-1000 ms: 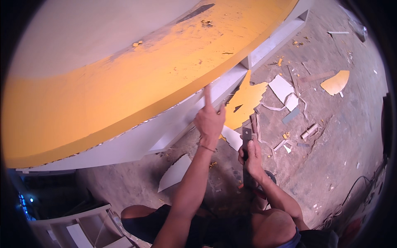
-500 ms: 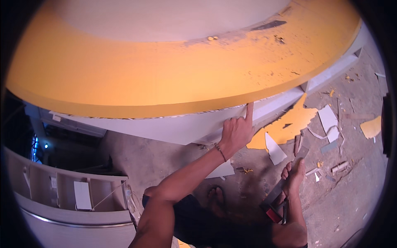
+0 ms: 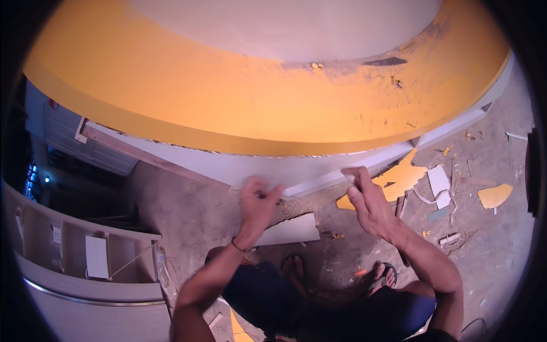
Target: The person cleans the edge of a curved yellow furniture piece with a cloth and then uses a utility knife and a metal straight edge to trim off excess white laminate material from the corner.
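A large curved counter with a wide yellow border and a pale middle fills the far side. A ragged, torn-looking line runs under its yellow edge, above a white curved panel. My left hand is near the lower edge of this panel, with its fingers bent and smeared by motion; whether it holds anything cannot be made out. To the right, my right hand is raised before the white lower ledge. Its thumb and forefinger are apart, and nothing shows between them.
Torn yellow sheet, white scraps and wood bits litter the floor on the right. A white offcut lies before my feet. At left stands a shelved cabinet. A small orange-red piece rests between my feet.
My left hand has dropped from pointing at the counter's yellow edge and shifted left. My right hand has let go of a long flat grey tool and moved up toward the ledge. The view has shifted.
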A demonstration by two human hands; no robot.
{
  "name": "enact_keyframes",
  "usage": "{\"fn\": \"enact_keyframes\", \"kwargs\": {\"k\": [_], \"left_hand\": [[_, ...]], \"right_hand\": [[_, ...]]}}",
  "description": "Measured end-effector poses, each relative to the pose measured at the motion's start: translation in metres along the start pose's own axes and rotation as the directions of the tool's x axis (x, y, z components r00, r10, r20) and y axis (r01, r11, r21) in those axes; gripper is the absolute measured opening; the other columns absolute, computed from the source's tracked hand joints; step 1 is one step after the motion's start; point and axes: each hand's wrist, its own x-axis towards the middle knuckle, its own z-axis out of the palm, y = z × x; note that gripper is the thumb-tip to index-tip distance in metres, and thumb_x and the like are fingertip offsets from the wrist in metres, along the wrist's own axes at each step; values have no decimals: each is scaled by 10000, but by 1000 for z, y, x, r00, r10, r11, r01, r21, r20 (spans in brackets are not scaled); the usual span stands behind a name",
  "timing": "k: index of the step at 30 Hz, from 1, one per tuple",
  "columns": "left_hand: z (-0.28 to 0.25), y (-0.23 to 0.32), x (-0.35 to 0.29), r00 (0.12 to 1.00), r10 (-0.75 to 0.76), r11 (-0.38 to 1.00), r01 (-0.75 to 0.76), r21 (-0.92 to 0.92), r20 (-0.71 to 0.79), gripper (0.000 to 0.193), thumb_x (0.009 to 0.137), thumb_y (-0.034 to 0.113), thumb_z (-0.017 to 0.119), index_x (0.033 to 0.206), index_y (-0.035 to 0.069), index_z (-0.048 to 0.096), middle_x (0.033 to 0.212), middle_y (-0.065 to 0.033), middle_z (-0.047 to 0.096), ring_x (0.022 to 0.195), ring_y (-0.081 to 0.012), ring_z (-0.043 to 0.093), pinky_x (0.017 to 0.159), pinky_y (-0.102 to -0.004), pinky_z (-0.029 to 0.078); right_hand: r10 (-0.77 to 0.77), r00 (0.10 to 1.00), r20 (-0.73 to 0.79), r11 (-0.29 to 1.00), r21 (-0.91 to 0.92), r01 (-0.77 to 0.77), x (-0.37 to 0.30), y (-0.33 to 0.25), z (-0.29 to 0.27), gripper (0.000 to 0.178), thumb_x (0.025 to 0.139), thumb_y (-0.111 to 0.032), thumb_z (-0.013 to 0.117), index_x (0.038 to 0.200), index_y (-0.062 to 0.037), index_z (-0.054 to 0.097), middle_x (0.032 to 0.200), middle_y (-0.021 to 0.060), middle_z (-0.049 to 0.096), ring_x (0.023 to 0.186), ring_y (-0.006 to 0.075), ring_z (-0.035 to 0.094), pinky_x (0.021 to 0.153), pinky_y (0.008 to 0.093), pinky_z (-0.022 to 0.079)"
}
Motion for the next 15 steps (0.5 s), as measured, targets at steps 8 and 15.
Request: {"fn": "enact_keyframes", "kwargs": {"k": [8, 15], "left_hand": [[-47, 16, 24, 674, -26, 942, -231, -244, -738, 845, 814, 92, 916, 1431, 11, 344, 1412, -163, 443, 1293, -238, 490, 1103, -389, 425], [-36, 18, 40, 680, 2, 863, -372, -342, -734, 781, 861, 50, 861, 1444, 15, 343, 1414, -185, 473, 1291, -283, 530, 1126, -420, 456]], "right_hand": [[-177, 928, 329, 915, -293, 279, 52, -85, 31, 414, 1078, -338, 463, 1426, -113, 471, 1232, 217, 601, 893, 471, 671, 857, 579, 518], [-270, 962, 47, 962, -23, 272, 54, -69, 114, 397, 1044, -213, 608, 1415, -86, 543, 1024, 195, 577, 828, 419, 639, 758, 481, 532]]}}
